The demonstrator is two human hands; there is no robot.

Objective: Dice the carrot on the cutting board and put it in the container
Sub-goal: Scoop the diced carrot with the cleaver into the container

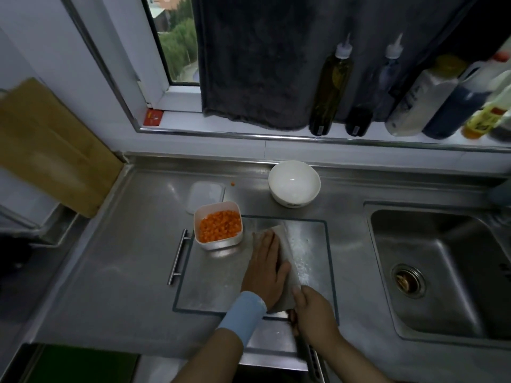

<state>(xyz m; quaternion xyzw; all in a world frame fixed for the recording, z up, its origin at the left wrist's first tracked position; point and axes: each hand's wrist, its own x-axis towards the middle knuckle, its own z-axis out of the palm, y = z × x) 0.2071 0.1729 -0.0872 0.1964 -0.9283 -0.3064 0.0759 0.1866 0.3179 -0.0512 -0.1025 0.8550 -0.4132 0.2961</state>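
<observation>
1 stainless-steel counter [110, 272], brushed, with a raised back edge.
1 steel sink [442, 272] at the right, rectangular basin with a round drain [408, 280].
1 dark towel [254, 64], plush, hanging over the window sill.
1 wooden board [49, 145], leaning at the far left, blurred.
1 cutting board [210, 283], flat metal, rectangular, dark-rimmed, with a bar handle [179, 257] on its left edge; pale droplets speckle its right half.
At least 5 bottles on the sill, among them a tall olive-green squeeze bottle [330, 87] with a nozzle cap; the rest are too blurred to name.
1 white bowl [276, 194], round and glossy, behind the board.
1 container [218, 243], white, square with rounded corners, standing on the board's far left corner; it holds the diced carrot [219, 225], many small orange cubes.
1 translucent lid [205, 195], lying flat just behind the container.
1 cleaver [287, 252], broad pale blade lying on the board.
Left hand [265, 266]: palm down, straight fingers pressed together on the blade; light-blue wristband [242, 319].
Right hand [315, 313]: fingers curled round the cleaver's handle at the board's near edge.
1 stray carrot cube [232, 184] on the counter beside the lid.
</observation>
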